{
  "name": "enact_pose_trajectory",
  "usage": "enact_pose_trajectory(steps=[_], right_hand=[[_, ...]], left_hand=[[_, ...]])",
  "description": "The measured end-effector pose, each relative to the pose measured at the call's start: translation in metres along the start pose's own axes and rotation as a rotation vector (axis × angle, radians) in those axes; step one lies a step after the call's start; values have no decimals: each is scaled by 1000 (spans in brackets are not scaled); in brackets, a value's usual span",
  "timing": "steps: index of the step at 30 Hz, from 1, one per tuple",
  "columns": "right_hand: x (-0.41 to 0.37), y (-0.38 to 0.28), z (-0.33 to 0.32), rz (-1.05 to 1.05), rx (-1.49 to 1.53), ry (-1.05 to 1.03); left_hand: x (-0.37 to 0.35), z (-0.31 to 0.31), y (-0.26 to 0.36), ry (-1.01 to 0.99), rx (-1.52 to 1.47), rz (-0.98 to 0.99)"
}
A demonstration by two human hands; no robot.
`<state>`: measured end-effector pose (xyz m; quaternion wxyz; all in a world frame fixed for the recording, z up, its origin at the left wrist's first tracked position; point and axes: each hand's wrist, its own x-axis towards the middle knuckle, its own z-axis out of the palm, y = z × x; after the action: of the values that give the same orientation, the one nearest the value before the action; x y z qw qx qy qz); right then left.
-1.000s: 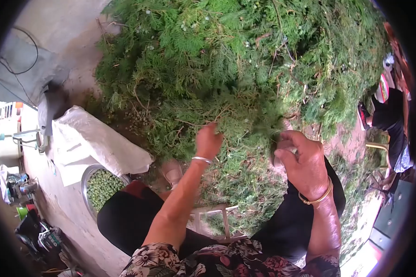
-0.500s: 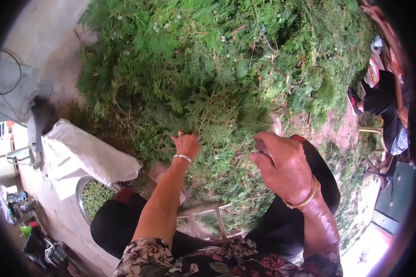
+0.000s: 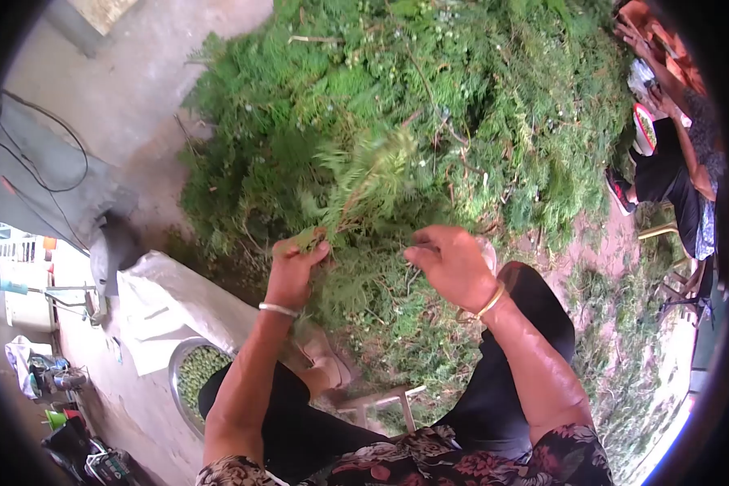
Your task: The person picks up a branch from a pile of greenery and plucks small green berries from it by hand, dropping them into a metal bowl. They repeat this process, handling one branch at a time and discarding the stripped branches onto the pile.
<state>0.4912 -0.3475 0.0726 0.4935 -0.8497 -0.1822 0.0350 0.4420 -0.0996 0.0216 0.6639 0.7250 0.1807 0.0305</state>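
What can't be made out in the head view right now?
Head view:
- Right hand: whether its fingertips pinch anything; too small to tell.
- Sprig: lower stem hidden inside the left hand.
- Basin: right side hidden by the leg.
- Other person: cut off by the dark lens rim.

Pretty cramped here: the heap of green branches [image 3: 429, 105] walls off everything far and centre. Near left, the white sack [image 3: 178, 300] and bowl of green berries [image 3: 173, 371] crowd the ground. Only open bit is bare concrete [image 3: 138, 81] far left.
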Motion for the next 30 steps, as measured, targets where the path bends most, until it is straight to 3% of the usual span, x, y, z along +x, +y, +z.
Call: enact_pose_trajectory(steps=[2,4,6,7,10,11,12,14,15,16,18,19,23,24,26,28,30], right_hand=[[9,3,6,194,169,-142],[13,-10,4,241,331,-130],[17,-21,4,362,664,-136],[19,-16,8,328,699,-149],[21,-24,4,301,905,-122],[22,-28,5,320,1106,-85],[22,-28,5,320,1097,-84],[21,-23,9,348,1222,3],[23,-15,11,348,1273,-74],[23,-13,12,357,1269,-74],[24,-17,12,274,1224,-203],[24,-18,13,244,1153,-188],[26,-19,24,374,1239,-50],[24,-24,23,380,1237,-54],[19,-35,18,320,1152,-112],[23,-30,19,361,1123,-119],[27,-34,18,352,937,-40]], left_hand=[[-14,5,28,-17,-411,-9],[-28,2,50,-23,-389,-43],[-44,5,67,-180,-518,-55],[-49,11,62,-219,-668,-42],[-64,38,61,-113,-652,-23],[-65,41,53,-132,-518,18],[-67,45,46,-134,-526,18],[-71,57,35,-7,-63,252],[-72,62,32,55,42,333],[-73,61,28,55,38,325],[-75,57,17,77,315,436],[-73,53,9,110,558,609],[-78,52,29,87,731,710],[-79,54,30,71,906,716],[-81,58,25,53,1079,716],[-82,62,11,-74,1168,877],[-85,65,24,-161,1193,794]])
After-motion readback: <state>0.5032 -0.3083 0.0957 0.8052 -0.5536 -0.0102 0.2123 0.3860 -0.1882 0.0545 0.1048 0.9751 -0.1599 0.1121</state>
